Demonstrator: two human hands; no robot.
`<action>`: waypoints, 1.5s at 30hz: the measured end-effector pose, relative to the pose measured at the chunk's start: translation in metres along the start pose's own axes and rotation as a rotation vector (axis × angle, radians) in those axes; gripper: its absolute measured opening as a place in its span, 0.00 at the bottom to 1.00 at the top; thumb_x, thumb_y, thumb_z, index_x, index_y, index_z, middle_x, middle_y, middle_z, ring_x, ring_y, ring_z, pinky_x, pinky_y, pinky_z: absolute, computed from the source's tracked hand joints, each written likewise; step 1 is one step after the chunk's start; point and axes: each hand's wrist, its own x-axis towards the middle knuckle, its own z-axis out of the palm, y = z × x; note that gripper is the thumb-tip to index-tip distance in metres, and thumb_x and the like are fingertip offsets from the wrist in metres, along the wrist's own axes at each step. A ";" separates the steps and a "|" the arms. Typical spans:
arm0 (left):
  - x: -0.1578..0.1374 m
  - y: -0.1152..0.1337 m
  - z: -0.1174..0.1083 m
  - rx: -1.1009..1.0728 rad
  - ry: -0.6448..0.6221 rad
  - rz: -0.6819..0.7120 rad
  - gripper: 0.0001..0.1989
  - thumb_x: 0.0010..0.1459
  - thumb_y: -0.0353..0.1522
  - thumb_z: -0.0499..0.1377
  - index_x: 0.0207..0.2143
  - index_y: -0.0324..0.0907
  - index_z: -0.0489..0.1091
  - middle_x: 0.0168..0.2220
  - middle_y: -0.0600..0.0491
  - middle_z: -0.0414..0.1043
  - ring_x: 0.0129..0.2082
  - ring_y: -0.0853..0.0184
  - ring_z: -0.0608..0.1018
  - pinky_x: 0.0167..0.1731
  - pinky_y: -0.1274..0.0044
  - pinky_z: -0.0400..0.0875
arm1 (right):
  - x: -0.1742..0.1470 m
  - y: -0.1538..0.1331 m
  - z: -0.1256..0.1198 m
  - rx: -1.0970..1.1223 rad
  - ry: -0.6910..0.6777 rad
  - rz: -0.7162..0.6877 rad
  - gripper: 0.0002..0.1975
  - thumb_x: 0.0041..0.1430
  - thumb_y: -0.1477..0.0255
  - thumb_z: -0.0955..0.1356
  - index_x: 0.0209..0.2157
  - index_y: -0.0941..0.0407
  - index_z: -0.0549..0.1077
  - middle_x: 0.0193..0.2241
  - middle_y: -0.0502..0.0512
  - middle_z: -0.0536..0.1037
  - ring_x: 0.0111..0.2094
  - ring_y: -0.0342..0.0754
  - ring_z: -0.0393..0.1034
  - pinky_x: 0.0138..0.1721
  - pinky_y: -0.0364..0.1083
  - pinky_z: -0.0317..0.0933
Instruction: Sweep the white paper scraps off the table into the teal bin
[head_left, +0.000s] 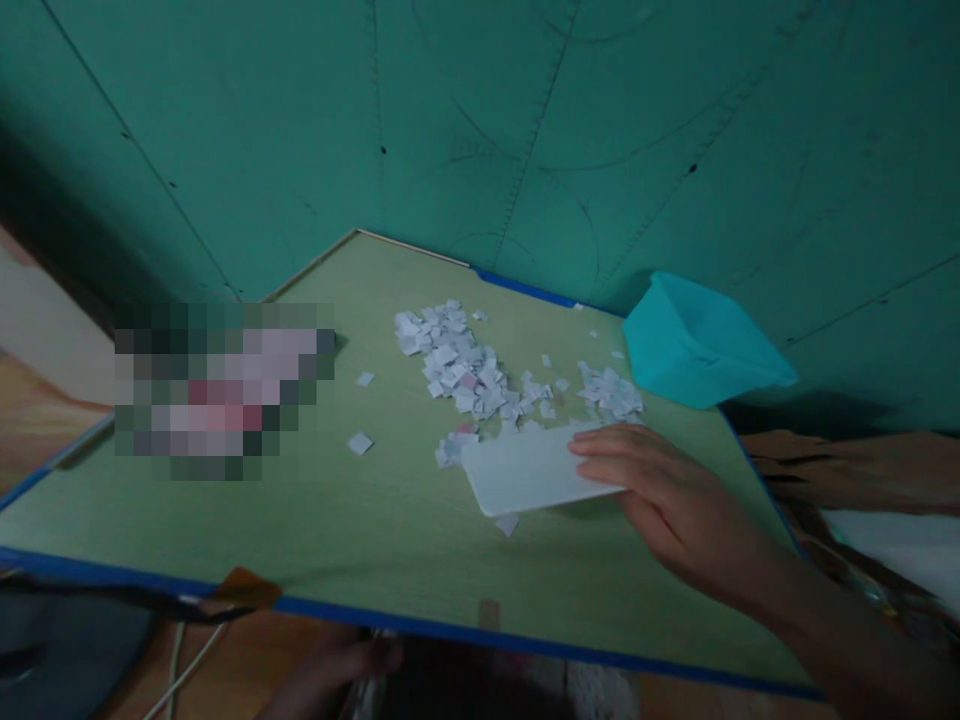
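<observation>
One end of the white panel (pixel 525 468) sat gripped in your right hand (pixel 671 485), leaving the rest free over paper scraps (pixel 465 372). I couldn't tell your left hand's state.

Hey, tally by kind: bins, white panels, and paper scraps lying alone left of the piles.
Bin: 1
White panel in the right hand: 1
Lone scraps: 2
Total: 4
The piled scraps overlap too much to count.
</observation>
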 end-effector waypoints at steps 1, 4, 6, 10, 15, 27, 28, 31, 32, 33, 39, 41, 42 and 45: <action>0.001 0.000 0.001 -0.015 -0.012 0.008 0.10 0.22 0.35 0.60 0.16 0.52 0.67 0.18 0.52 0.75 0.47 0.44 0.71 0.52 0.63 0.58 | -0.006 0.003 -0.004 -0.005 -0.005 0.007 0.15 0.54 0.84 0.59 0.39 0.55 0.69 0.42 0.55 0.76 0.47 0.45 0.68 0.48 0.49 0.63; 0.001 0.001 0.004 -0.049 -0.030 0.018 0.12 0.22 0.34 0.61 0.19 0.52 0.70 0.19 0.52 0.75 0.49 0.43 0.70 0.53 0.61 0.58 | -0.021 0.013 -0.013 -0.014 -0.009 0.067 0.15 0.55 0.83 0.59 0.40 0.54 0.68 0.43 0.55 0.74 0.47 0.45 0.67 0.48 0.50 0.63; -0.002 0.003 0.006 -0.065 -0.034 0.021 0.12 0.25 0.34 0.60 0.21 0.51 0.72 0.20 0.52 0.76 0.49 0.44 0.70 0.51 0.60 0.60 | -0.027 0.018 -0.018 -0.015 -0.002 0.135 0.14 0.57 0.81 0.59 0.41 0.53 0.67 0.44 0.54 0.74 0.48 0.46 0.67 0.49 0.50 0.63; -0.011 0.012 0.008 -0.090 -0.041 0.072 0.13 0.27 0.34 0.59 0.24 0.50 0.72 0.20 0.51 0.77 0.49 0.45 0.70 0.52 0.61 0.60 | -0.032 0.014 -0.022 -0.037 -0.001 0.186 0.13 0.57 0.80 0.60 0.42 0.53 0.66 0.43 0.54 0.73 0.47 0.46 0.67 0.48 0.49 0.63; -0.012 0.015 0.006 -0.090 -0.034 0.070 0.11 0.26 0.33 0.61 0.21 0.51 0.71 0.21 0.52 0.77 0.49 0.45 0.71 0.51 0.61 0.61 | -0.018 -0.010 -0.008 -0.037 -0.025 0.112 0.14 0.56 0.82 0.60 0.41 0.54 0.68 0.40 0.53 0.75 0.44 0.46 0.68 0.46 0.49 0.63; -0.020 0.013 0.004 -0.072 -0.079 -0.048 0.03 0.33 0.35 0.60 0.16 0.47 0.71 0.16 0.51 0.75 0.40 0.46 0.77 0.50 0.58 0.60 | 0.015 -0.017 -0.006 -0.107 0.133 0.237 0.11 0.58 0.79 0.60 0.41 0.54 0.69 0.37 0.54 0.77 0.39 0.46 0.71 0.41 0.46 0.65; -0.020 0.015 0.005 -0.092 -0.088 -0.043 0.02 0.33 0.35 0.60 0.16 0.47 0.71 0.15 0.52 0.75 0.41 0.47 0.76 0.50 0.60 0.61 | 0.011 -0.015 -0.007 -0.103 0.112 0.245 0.11 0.58 0.79 0.60 0.40 0.54 0.69 0.37 0.54 0.77 0.39 0.46 0.71 0.41 0.46 0.65; -0.021 0.018 0.008 -0.124 -0.088 -0.006 0.01 0.31 0.33 0.61 0.14 0.48 0.70 0.15 0.53 0.74 0.41 0.49 0.76 0.49 0.64 0.63 | 0.001 -0.014 -0.006 -0.086 0.025 0.193 0.12 0.57 0.80 0.60 0.40 0.54 0.68 0.38 0.53 0.76 0.41 0.47 0.70 0.42 0.48 0.64; -0.021 0.018 0.009 -0.110 -0.075 -0.002 0.02 0.31 0.33 0.62 0.13 0.48 0.70 0.15 0.53 0.74 0.39 0.49 0.76 0.48 0.63 0.63 | -0.001 -0.016 -0.004 -0.085 0.011 0.169 0.12 0.57 0.80 0.60 0.40 0.54 0.68 0.38 0.53 0.76 0.41 0.47 0.70 0.43 0.49 0.64; -0.021 0.018 0.009 -0.088 -0.061 0.003 0.02 0.31 0.33 0.62 0.13 0.48 0.70 0.15 0.53 0.74 0.37 0.49 0.77 0.48 0.62 0.64 | -0.002 -0.019 -0.002 -0.086 0.005 0.140 0.13 0.57 0.81 0.60 0.40 0.55 0.68 0.38 0.53 0.76 0.41 0.47 0.69 0.43 0.49 0.63; -0.020 0.017 0.007 -0.059 -0.016 0.030 0.02 0.31 0.32 0.62 0.14 0.48 0.72 0.14 0.54 0.72 0.33 0.50 0.77 0.48 0.61 0.62 | -0.003 -0.040 0.001 -0.110 0.026 -0.060 0.15 0.55 0.83 0.60 0.42 0.56 0.67 0.41 0.55 0.76 0.45 0.46 0.67 0.49 0.50 0.58; -0.021 0.017 0.007 -0.076 -0.009 0.027 0.03 0.30 0.32 0.61 0.15 0.48 0.72 0.16 0.54 0.75 0.34 0.50 0.77 0.49 0.62 0.61 | -0.002 -0.041 0.001 -0.127 0.026 -0.043 0.15 0.55 0.84 0.59 0.42 0.57 0.68 0.40 0.55 0.76 0.44 0.46 0.67 0.49 0.50 0.58; -0.021 0.017 0.007 -0.084 -0.012 0.024 0.03 0.30 0.32 0.62 0.16 0.48 0.73 0.18 0.54 0.76 0.35 0.50 0.77 0.50 0.62 0.60 | -0.001 -0.041 0.002 -0.133 0.022 -0.032 0.15 0.55 0.84 0.59 0.41 0.57 0.68 0.40 0.55 0.76 0.43 0.46 0.67 0.48 0.49 0.59; -0.021 0.017 0.007 -0.110 -0.041 0.000 0.05 0.31 0.32 0.63 0.18 0.48 0.74 0.22 0.53 0.79 0.40 0.49 0.76 0.52 0.63 0.58 | 0.003 -0.041 0.008 -0.129 0.011 -0.012 0.14 0.55 0.84 0.59 0.39 0.58 0.69 0.38 0.54 0.76 0.41 0.45 0.68 0.45 0.48 0.60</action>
